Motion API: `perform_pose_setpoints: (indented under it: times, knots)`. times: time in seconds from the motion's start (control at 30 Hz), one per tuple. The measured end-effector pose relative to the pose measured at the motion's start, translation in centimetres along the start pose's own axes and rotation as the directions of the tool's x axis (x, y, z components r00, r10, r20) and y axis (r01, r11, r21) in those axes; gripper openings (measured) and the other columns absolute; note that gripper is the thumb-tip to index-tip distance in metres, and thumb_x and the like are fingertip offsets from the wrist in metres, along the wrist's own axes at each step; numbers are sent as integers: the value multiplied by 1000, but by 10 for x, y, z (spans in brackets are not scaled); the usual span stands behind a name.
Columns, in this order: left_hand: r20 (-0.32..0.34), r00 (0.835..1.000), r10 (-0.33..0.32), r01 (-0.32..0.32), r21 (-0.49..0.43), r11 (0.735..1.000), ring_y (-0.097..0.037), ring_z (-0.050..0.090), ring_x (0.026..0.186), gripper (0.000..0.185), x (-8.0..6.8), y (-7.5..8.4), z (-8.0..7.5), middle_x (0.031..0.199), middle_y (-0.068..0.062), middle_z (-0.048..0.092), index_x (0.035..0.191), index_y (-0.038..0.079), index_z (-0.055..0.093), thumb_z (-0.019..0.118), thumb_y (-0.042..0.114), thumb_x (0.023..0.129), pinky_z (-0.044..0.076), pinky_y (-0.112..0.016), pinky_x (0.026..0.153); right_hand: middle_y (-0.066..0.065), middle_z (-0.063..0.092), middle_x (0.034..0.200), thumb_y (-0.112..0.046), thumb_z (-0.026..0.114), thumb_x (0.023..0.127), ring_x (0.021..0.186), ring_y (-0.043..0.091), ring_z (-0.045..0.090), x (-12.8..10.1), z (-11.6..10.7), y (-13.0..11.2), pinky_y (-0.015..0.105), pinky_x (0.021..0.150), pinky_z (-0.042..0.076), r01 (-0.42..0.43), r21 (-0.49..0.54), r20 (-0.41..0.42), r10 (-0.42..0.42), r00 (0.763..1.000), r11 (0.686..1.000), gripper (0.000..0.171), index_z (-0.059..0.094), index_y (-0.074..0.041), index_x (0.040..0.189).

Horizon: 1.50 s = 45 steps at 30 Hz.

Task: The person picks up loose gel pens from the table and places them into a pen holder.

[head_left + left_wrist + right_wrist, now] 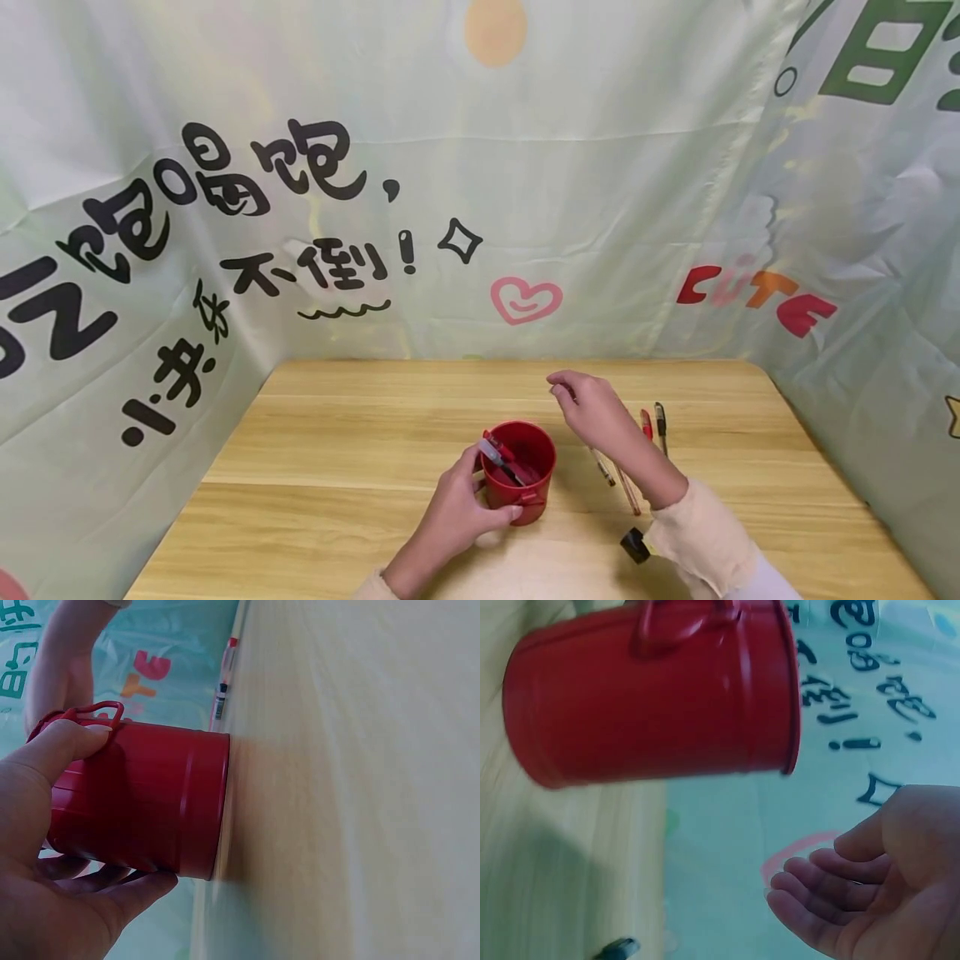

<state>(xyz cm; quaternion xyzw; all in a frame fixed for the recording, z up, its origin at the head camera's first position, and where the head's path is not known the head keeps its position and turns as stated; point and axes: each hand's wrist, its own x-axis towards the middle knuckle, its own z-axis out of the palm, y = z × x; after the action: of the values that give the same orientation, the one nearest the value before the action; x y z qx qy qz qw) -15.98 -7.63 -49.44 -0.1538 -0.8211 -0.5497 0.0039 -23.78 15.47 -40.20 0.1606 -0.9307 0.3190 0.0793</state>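
Note:
A red metal bucket (534, 500) stands upright on the table, with a small handle near its rim. My left hand (459, 506) grips it from the left side, thumb at the handle and fingers around the far side. Inside the bucket lean a pen with a whitish end (492, 452) and a red pen (498, 443). To the upper right of the bucket, my right hand (594, 410) hovers with its fingers loosely curled. In the right wrist view nothing shows between those fingers (810, 911).
Several pens lie on the table right of the bucket, partly under my right forearm, among them a red-capped pen (647, 424) and a black-capped pen (661, 427). A small black object (635, 546) is by my right sleeve. Printed cloth walls (585, 208) surround the wooden table (337, 467).

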Motion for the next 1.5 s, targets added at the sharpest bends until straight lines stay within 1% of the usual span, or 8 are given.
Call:
perform_pose_setpoints:
  times: [0.13,0.27,0.37,0.97,1.2,1.33,1.43,1.5]
  knots:
    - [-5,1000,10,-10,7,1000,-32,63,131,90,-1,0,0,144,-8,62,150,10,47,93,24,73,62,-37,101,19,76,112,-13,53,106,68,17,61,4,1,13,30,62,52,-41,-1,32,41,999,999,31,67,2,130]
    - [-5,1000,9,-8,12,1000,-34,63,130,89,-1,-1,0,143,-10,62,149,10,48,93,25,74,63,-38,100,20,74,117,-15,56,105,97,28,73,8,4,26,42,78,63,-87,-9,56,88,995,996,33,67,3,130]
    - [-3,1000,-1,1,14,1000,-34,63,129,89,-1,-1,1,143,-9,62,149,11,48,93,27,74,63,-39,99,21,74,118,-16,59,103,105,34,72,11,7,35,46,84,64,-131,-6,85,131,988,991,34,66,4,130]
    - [4,999,-38,39,-9,999,-29,62,131,90,-2,1,0,144,-4,61,150,14,47,93,27,74,62,-37,102,27,69,123,-14,65,99,110,41,69,22,31,63,50,86,63,-244,-112,189,261,947,963,42,60,9,134]
    - [3,999,-33,33,1,999,-30,62,131,90,0,2,1,144,-5,61,150,13,47,93,27,74,61,-36,102,30,68,127,-13,64,95,94,30,69,27,35,69,56,92,60,-259,-146,191,284,940,955,46,61,10,134]
    - [-1,1000,-20,20,9,1000,-33,62,131,90,0,2,1,144,-8,62,150,12,47,93,27,74,62,-38,101,30,65,134,-13,65,92,101,32,69,29,38,73,62,97,56,-265,-175,203,298,933,948,46,63,8,133]
    - [-2,1000,-11,11,7,1000,-34,62,130,89,-1,2,1,143,-9,62,149,11,48,93,27,74,62,-39,100,27,69,127,-13,64,93,96,31,69,29,41,74,55,87,59,-267,-193,207,305,930,944,41,66,6,129]
    - [-3,1000,-11,11,4,1000,-34,62,130,89,-1,2,1,143,-9,62,149,11,48,93,27,74,63,-39,100,21,72,107,-12,64,94,80,25,64,30,42,75,43,72,56,-268,-193,206,306,929,944,28,71,3,116]
